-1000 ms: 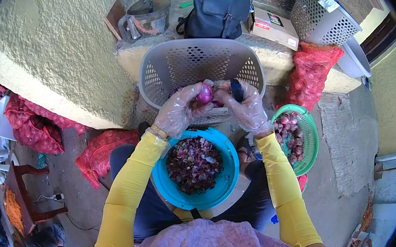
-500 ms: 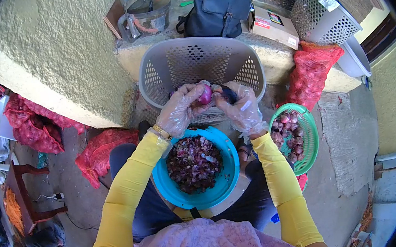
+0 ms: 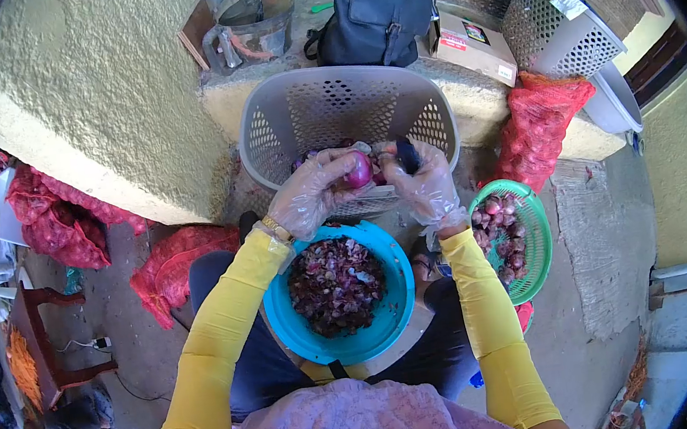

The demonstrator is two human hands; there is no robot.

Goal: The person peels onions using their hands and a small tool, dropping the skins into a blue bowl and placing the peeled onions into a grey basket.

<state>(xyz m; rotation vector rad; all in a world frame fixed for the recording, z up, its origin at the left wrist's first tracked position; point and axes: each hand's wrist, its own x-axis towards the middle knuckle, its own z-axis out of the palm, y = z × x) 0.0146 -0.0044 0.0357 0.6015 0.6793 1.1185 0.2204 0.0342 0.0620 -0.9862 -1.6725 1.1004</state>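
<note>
A: What are the hands doing?

B: Both wear clear plastic gloves. The left hand point(image 3: 312, 194) is curled around a purple onion point(image 3: 357, 171), fingers wrapped about its left side, thumb on top. The right hand point(image 3: 424, 185) is closed on a dark-handled knife point(image 3: 408, 156), whose handle sticks up out of the fist; the blade is hidden, so I cannot tell whether it touches the onion.

A: How close are the hands?

B: Nearly touching, with the onion between them, held in the air in front of a grey perforated basket point(image 3: 300, 118).

A: And below?

B: A blue bowl point(image 3: 396, 297) sits on the person's lap, filled with dark red onion peels point(image 3: 336, 286). Just to the right, beside the right forearm, is a green basket point(image 3: 537, 257) holding more small onions point(image 3: 499, 231).

A: Further out?

B: A black bag point(image 3: 373, 14) and a cardboard box point(image 3: 472, 46) rest on the ledge behind the grey basket. Red mesh sacks point(image 3: 540, 131) lie at the right and others at the left by the rough yellow wall point(image 3: 113, 96).
</note>
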